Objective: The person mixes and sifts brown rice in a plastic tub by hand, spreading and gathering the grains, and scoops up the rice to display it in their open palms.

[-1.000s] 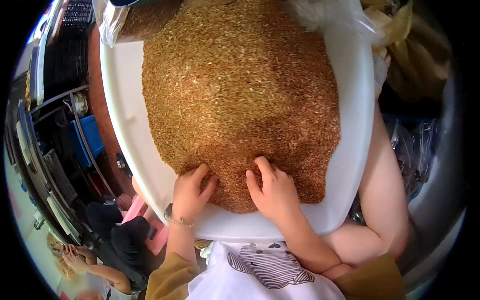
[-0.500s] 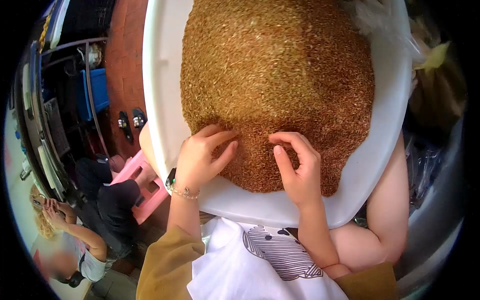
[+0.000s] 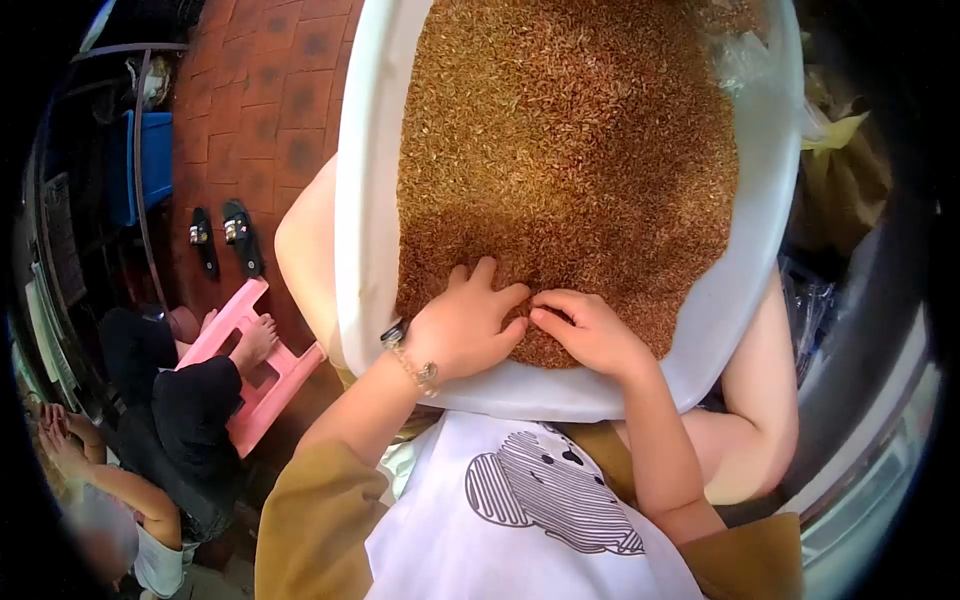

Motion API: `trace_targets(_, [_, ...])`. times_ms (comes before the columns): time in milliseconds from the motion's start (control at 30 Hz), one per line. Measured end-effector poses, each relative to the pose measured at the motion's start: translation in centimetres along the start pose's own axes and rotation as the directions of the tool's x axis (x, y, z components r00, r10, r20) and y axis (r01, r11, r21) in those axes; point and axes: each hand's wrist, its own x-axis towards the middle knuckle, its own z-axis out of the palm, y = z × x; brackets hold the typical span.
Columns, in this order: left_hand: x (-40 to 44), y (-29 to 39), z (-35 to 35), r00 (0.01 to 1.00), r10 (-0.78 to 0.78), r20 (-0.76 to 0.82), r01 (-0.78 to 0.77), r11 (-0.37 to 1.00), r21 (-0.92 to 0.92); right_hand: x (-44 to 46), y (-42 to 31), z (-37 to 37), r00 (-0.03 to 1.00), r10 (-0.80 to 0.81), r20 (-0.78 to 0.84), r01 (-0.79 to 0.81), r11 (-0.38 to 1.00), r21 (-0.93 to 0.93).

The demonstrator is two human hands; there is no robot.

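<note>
A large white plastic tray (image 3: pixel 368 200) on my lap holds a broad heap of reddish-brown grain (image 3: pixel 570 150), which looks like unpolished rice. My left hand (image 3: pixel 465 325) rests on the near edge of the heap, fingers spread and palm down. Close beside it, my right hand (image 3: pixel 590 335) has its fingers drawn together with the thumb, tips touching the grain by the left fingertips. Whether a grain or speck is pinched there is too small to see. A bracelet (image 3: pixel 410 365) and a dark band (image 3: pixel 394 334) circle my left wrist.
Clear plastic film (image 3: pixel 742 60) lies on the tray's far right side. To the left are a pink stool (image 3: pixel 262 415) under another person's feet, black sandals (image 3: pixel 240 235) on red tiles, and a blue crate (image 3: pixel 150 165) in a metal rack. A brown bag (image 3: pixel 845 190) stands at right.
My hands have come closer together, and the left fingers have spread out on the grain. The right fingers have closed toward the thumb. The camera view has shifted, showing more floor.
</note>
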Motion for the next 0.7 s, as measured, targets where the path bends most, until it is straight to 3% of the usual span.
trace_targets(67, [0.1, 0.1, -0.1, 0.998, -0.032, 0.062, 0.033, 0.999, -0.019, -0.2, -0.8, -0.2, 0.991, 0.119, 0.063, -0.117, 0.992, -0.042])
trace_targets(167, [0.4, -0.2, 0.2, 0.994, -0.059, 0.095, 0.067, 0.994, -0.089, 0.0, 1.2, 1.5, 0.987, 0.148, -0.068, -0.142, 0.986, 0.083])
trace_targets(200, [0.8, -0.6, 0.6, 0.998, -0.043, 0.046, 0.049, 0.991, -0.126, 0.3, 1.8, 2.0, 0.969, 0.240, -0.063, -0.192, 0.887, 0.419])
trace_targets(233, [1.4, -1.1, 1.4, 1.000, -0.029, 0.000, 0.029, 0.987, -0.161, 0.6, 2.2, 2.7, 0.946, 0.323, -0.023, -0.213, 0.675, 0.706])
trace_targets(267, [2.0, -1.5, 2.1, 0.999, -0.014, -0.047, 0.005, 0.982, -0.189, 0.7, 1.4, 3.1, 0.923, 0.382, 0.043, -0.197, 0.376, 0.906])
trace_targets(300, [2.7, -1.8, 2.9, 0.989, -0.031, -0.148, -0.010, 0.964, -0.267, 0.6, 0.1, 2.8, 0.921, 0.356, 0.156, -0.219, 0.146, 0.965])
trace_targets(333, [3.3, -2.1, 3.1, 0.992, -0.063, -0.111, 0.010, 0.905, -0.425, 1.0, -0.1, 3.3, 0.924, 0.374, 0.081, -0.123, 0.088, 0.989])
trace_targets(400, [4.3, -2.2, 2.9, 0.995, -0.097, -0.019, 0.056, 0.711, -0.701, 1.6, -0.2, 4.5, 0.903, 0.425, -0.059, 0.078, -0.028, 0.997])
trace_targets(433, [4.2, -1.8, 2.7, 0.990, -0.133, -0.045, 0.033, 0.537, -0.843, 1.8, -1.0, 4.9, 0.869, 0.479, -0.121, 0.169, -0.058, 0.984])
trace_targets(500, [3.7, -0.8, 2.8, 0.981, -0.186, 0.060, 0.062, 0.004, -0.998, 2.2, -1.3, 5.1, 0.857, 0.450, -0.251, 0.327, -0.098, 0.940])
trace_targets(533, [3.4, -0.1, 2.7, 0.975, -0.187, 0.120, 0.066, -0.275, -0.959, 2.3, -1.6, 5.2, 0.843, 0.436, -0.314, 0.401, -0.120, 0.908])
trace_targets(600, [2.8, 2.3, 2.6, 0.953, -0.303, 0.027, -0.103, -0.405, -0.908, 2.3, -2.7, 4.9, 0.826, 0.430, -0.365, 0.468, -0.163, 0.868])
trace_targets(667, [3.5, 3.5, 2.8, 0.957, -0.266, -0.115, -0.248, -0.546, -0.800, 2.2, -3.8, 4.5, 0.812, 0.393, -0.432, 0.537, -0.209, 0.818])
trace_targets(700, [3.6, 4.2, 3.1, 0.937, -0.279, -0.208, -0.331, -0.531, -0.780, 2.4, -4.2, 3.7, 0.789, 0.396, -0.471, 0.583, -0.239, 0.777])
